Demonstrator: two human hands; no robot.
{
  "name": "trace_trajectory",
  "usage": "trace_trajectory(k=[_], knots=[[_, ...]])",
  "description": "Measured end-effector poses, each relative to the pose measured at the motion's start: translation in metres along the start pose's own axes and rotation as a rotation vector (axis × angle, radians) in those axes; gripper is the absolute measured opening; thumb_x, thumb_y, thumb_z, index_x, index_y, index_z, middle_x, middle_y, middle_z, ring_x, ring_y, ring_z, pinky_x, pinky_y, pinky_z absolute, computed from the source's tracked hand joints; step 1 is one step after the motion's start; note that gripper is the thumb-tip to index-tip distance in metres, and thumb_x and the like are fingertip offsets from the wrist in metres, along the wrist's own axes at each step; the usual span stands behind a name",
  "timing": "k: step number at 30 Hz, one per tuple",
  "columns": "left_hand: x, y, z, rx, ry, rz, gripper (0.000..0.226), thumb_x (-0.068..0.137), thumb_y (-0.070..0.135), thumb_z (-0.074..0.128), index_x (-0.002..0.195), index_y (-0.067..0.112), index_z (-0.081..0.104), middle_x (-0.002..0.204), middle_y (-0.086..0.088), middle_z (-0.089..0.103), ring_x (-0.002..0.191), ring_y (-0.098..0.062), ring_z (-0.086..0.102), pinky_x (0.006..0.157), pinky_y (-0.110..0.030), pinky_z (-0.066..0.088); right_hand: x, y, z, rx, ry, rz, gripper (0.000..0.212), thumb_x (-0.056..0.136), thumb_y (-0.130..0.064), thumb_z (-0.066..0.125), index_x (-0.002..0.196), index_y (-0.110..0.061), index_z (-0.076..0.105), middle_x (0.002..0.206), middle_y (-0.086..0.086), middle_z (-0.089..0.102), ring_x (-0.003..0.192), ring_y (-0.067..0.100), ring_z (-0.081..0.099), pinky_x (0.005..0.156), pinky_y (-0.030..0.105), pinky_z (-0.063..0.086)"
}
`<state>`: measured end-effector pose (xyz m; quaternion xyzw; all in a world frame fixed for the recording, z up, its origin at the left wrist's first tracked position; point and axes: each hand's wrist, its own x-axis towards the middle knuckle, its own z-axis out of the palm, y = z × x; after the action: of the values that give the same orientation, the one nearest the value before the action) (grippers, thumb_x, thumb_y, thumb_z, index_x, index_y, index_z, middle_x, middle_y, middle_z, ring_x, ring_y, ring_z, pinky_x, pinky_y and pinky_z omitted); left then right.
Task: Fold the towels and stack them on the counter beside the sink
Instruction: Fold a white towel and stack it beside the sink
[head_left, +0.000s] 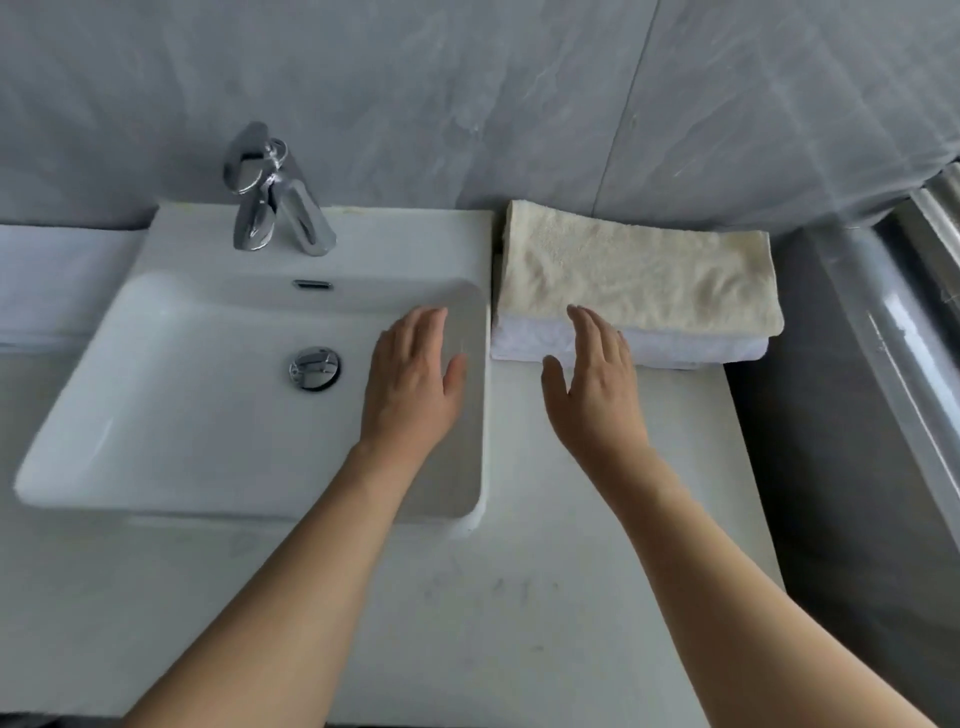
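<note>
A folded cream towel (639, 270) lies on top of a folded white towel (691, 347), stacked on the white counter (571, 519) right of the sink (218, 395), against the wall. My left hand (410, 384) hovers flat over the sink's right side, fingers straight, holding nothing. My right hand (597, 384) is in front of the stack's left end, fingers straight, fingertips at the near edge of the cream towel. Whether it touches the towels is unclear.
A chrome tap (275, 197) stands at the back of the sink, a chrome drain plug (314, 368) in its basin. The counter ends on the right near a dark grey ledge (857, 389). A grey marbled wall (467, 104) runs behind.
</note>
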<state>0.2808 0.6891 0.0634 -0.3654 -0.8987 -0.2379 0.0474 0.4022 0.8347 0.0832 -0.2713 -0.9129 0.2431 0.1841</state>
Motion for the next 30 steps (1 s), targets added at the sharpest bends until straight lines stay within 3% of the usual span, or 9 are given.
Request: trace_trajectory(k=[7,17,25,30], knots=[[-0.047,-0.093,-0.067,-0.037,0.055,-0.048,0.045,0.096,0.018,0.06,0.133,-0.005,0.051,0.134,-0.021,0.052,0.128,-0.038,0.048,0.109,-0.046,0.038,-0.022,-0.11,0.059,-0.005,-0.087,-0.114,0.052,0.093,-0.016,0.054,0.141,0.001,0.042,0.145,0.016,0.043,0.136,0.032,0.038,0.116,0.043,0.026],[-0.085,-0.267,-0.161,-0.028,0.03,-0.094,0.045,0.098,0.021,0.057,0.135,-0.003,0.051,0.141,-0.019,0.049,0.133,-0.036,0.045,0.113,-0.042,0.035,-0.053,-0.284,0.168,0.037,-0.214,-0.082,0.047,0.094,-0.017,0.054,0.138,-0.003,0.046,0.145,0.012,0.044,0.135,0.029,0.038,0.115,0.034,0.024],[-0.105,-0.35,-0.2,-0.026,0.1,-0.216,0.041,0.097,0.019,0.059,0.13,-0.004,0.055,0.136,-0.021,0.052,0.127,-0.037,0.048,0.109,-0.045,0.039,-0.047,-0.365,0.227,0.102,-0.232,-0.165,0.045,0.091,-0.011,0.055,0.135,0.0,0.049,0.141,0.015,0.048,0.132,0.03,0.042,0.112,0.034,0.028],[-0.106,-0.42,-0.224,-0.012,0.131,-0.281,0.038,0.095,0.018,0.061,0.125,-0.005,0.058,0.129,-0.023,0.056,0.12,-0.04,0.052,0.104,-0.048,0.042,-0.036,-0.424,0.274,0.155,-0.297,-0.076,0.045,0.09,-0.011,0.054,0.134,-0.003,0.05,0.137,0.011,0.051,0.129,0.028,0.044,0.108,0.03,0.027]])
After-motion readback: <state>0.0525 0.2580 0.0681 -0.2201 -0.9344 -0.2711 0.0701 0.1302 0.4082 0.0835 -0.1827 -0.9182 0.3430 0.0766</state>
